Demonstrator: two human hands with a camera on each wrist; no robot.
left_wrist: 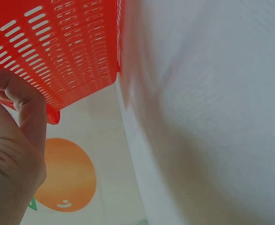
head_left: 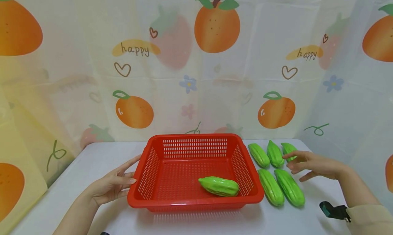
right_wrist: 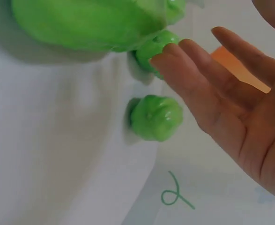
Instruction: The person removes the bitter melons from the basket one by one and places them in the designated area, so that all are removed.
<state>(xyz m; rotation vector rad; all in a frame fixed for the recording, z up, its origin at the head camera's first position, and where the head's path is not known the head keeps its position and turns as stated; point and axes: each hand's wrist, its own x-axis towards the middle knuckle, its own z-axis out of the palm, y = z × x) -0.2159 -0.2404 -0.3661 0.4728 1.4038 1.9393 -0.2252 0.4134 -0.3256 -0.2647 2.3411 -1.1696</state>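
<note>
A red plastic basket [head_left: 193,202] with slotted walls stands in the middle of the white table. Inside it, toward the front right, lies one bright green, ridged bitter melon [head_left: 219,186]. My left hand [head_left: 112,185] holds the basket's left rim, thumb on the edge; up close, the left wrist view shows bent fingers [left_wrist: 32,112] at the rim. To the right of the basket, several more bitter melons [head_left: 271,188] lie in two rows. Over their right side hovers my right hand [head_left: 316,165], fingers spread and loosely bent, holding nothing. In the right wrist view, a bitter melon [right_wrist: 157,117] sits apart from the fingers.
A white table [head_left: 113,153] carries everything. Behind it and at the sides hangs a pale curtain [head_left: 215,81] printed with oranges and strawberries. A dark device [head_left: 334,211] is strapped at the right wrist, by the beige sleeve.
</note>
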